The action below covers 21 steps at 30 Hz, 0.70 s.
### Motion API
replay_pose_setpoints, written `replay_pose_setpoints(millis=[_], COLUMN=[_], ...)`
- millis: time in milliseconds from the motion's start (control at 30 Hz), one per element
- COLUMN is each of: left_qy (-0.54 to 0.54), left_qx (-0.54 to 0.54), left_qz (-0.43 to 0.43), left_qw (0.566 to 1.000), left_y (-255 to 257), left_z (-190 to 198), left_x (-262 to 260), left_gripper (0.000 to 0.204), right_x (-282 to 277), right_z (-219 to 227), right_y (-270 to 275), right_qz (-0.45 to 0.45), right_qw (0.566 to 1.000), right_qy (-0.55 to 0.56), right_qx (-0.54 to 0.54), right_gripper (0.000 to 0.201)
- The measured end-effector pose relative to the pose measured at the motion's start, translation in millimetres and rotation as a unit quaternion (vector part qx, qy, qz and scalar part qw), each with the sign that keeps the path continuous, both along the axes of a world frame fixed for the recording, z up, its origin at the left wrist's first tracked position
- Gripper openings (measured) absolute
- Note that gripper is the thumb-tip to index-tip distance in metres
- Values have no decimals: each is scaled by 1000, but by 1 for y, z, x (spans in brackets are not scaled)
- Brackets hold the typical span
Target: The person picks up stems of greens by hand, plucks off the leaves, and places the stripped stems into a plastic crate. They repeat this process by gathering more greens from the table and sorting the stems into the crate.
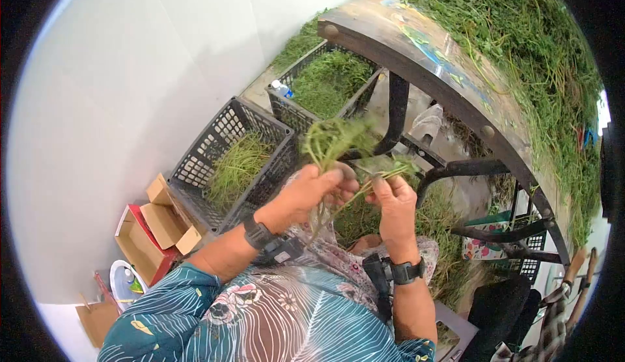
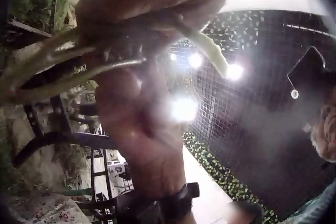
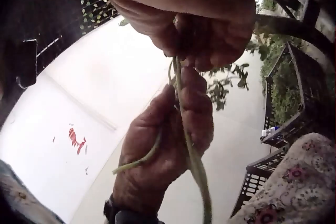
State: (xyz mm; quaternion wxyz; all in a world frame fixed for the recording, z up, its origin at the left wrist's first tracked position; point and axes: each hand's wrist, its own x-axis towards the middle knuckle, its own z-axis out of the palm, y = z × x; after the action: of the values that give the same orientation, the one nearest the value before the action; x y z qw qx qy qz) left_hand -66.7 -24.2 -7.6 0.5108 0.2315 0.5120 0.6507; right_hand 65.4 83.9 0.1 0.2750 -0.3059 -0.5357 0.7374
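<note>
My left hand (image 1: 311, 191) grips a bunch of thin green stems with leafy tops (image 1: 332, 139), which fan out above the fingers and look blurred. Close beside it, my right hand (image 1: 397, 206) pinches a leafy sprig (image 1: 398, 168) between thumb and fingers. In the right wrist view, a long pale green stem (image 3: 190, 148) runs down from the right fingers across the left hand (image 3: 160, 134). The left wrist view shows cut stem ends (image 2: 207, 50) sticking out from the left hand's grip. The right fingertips are partly hidden there.
A black crate (image 1: 284, 142) holding pale stems stands left, with a second crate (image 1: 280, 105) of chopped greens behind it. Greens are heaped on the table (image 1: 416, 56), whose dark edge curves along the right. Open cardboard boxes (image 1: 166, 222) lie at lower left; more greens cover the floor.
</note>
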Motion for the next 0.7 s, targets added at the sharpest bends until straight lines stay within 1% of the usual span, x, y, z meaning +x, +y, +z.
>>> replay_pose_setpoints(millis=[33,100,133,200,267,333,400,433,533,567,667,700], left_qy=[-34,-89,-117,-93,-77,-78,-65,-49,5,32,-90,-82], left_qx=[22,20,19,31,34,23,29,5,-28,-43,2,-9], left_qz=[31,53,64,42,32,22,7,-23,-130,-118,-114,-98], left_qw=[999,994,991,994,996,996,997,999,991,992,989,992], left_y=[-2,-3,-4,-7,-8,-6,-4,-6,-5,-5,-2,-1], left_z=[2,1,-2,-6,-6,-8,-5,-1,9,10,-5,-5], left_x=[-1,-8,-13,-21,-20,-12,-1,3,14,19,20,20], left_gripper=[26,24,23,21,21,26,30,34,32,29,27,27], right_x=[4,10,13,17,17,16,17,18,21,23,27,28], right_z=[0,-1,-3,-8,-6,-2,-3,-3,-10,-9,-4,-6], right_y=[3,12,15,18,16,13,9,8,8,6,6,7], right_qz=[-14,-24,-25,-28,-8,10,48,66,105,96,84,73], right_qw=[1000,996,995,994,994,994,995,995,989,991,993,996], right_qy=[10,34,48,77,76,70,44,32,-27,-21,-8,10], right_qx=[-25,-83,-81,-78,-81,-86,-73,-65,99,90,87,45], right_gripper=[15,14,15,19,20,20,21,21,22,22,20,19])
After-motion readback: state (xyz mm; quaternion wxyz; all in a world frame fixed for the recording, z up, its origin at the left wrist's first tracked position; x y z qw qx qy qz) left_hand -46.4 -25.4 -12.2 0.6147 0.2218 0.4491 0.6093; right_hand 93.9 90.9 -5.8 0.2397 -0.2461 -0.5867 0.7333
